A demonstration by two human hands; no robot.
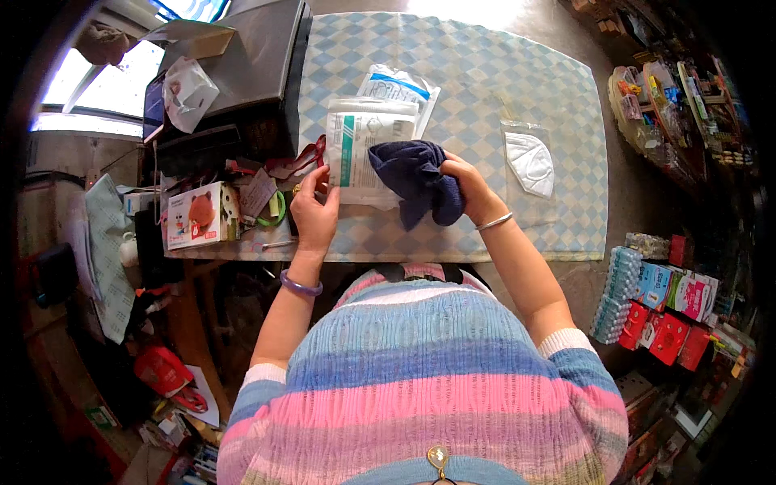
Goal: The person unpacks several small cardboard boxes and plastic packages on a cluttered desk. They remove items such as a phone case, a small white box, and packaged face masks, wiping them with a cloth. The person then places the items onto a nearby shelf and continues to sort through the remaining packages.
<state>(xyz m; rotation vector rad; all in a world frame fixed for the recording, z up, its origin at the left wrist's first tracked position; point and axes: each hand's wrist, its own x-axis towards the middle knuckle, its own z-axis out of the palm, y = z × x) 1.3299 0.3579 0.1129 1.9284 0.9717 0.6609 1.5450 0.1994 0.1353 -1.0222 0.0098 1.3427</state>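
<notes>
My right hand [473, 188] grips a bunched dark blue cloth [412, 176], which hangs over the lower right part of a white plastic packet with a green stripe [370, 133]. At that packet's left edge is my left hand [316, 209], fingers apart and holding nothing. Another white packet with a blue stripe [397, 88] lies partly beneath the first. To the right, a white folded face mask [529, 163] rests in a clear plastic bag on the checkered tablecloth [473, 73]. A red ribbon or strap [309, 159] lies just beyond my left hand.
At the left stand a box with a bear picture [197, 215], a green tape roll [273, 209] and a large dark machine [254, 60] with a crumpled white bag [189, 94] on it. A pen-like item [279, 244] lies near the front edge. Shelved goods [667, 297] stand to the right.
</notes>
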